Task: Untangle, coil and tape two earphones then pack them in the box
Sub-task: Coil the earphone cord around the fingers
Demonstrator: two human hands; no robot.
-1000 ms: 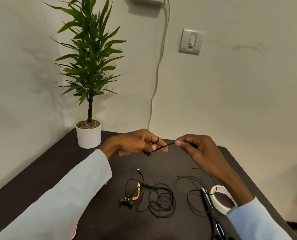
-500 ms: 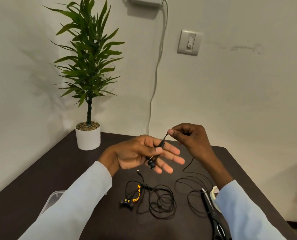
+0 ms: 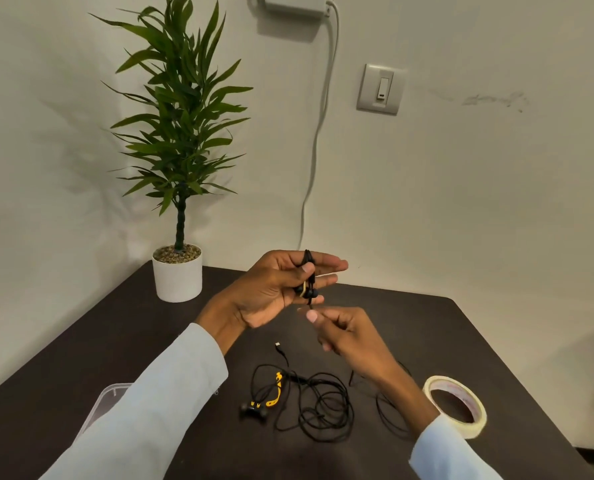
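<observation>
Head view, over a dark table (image 3: 409, 327) set against a pale wall: a person in pale sleeves works a black earphone (image 3: 308, 289) in mid-air. Left hand (image 3: 278, 289), palm turned inward, has its fingers stretched out and close together, with the cord wound over them near the index finger; the thumb presses the cord against the fingers, and the two dark earbuds hang just below the thumb. Right hand (image 3: 340, 332) hovers just under the left, its thumb and forefinger pinching the cord's loose end where it drops from the buds, the other fingers curled. That hand is slightly blurred.

Second earphone (image 3: 309, 407), black with yellow-orange parts, lies in a loose tangle on the table below both hands, its small plug pointing toward the far edge and its buds at the tangle's left side. More black cord loops sit beside it to the right, partly hidden by the right forearm; which earphone they belong to cannot be told. Tape roll (image 3: 456, 405) lies flat near the table's right edge, just beside the right sleeve. Clear plastic box (image 3: 106, 401) shows at the left, mostly covered by the left sleeve. Potted plant (image 3: 177, 174) stands at the far left corner. Wall switch (image 3: 380, 89) and white cable (image 3: 318, 133) hang behind.
</observation>
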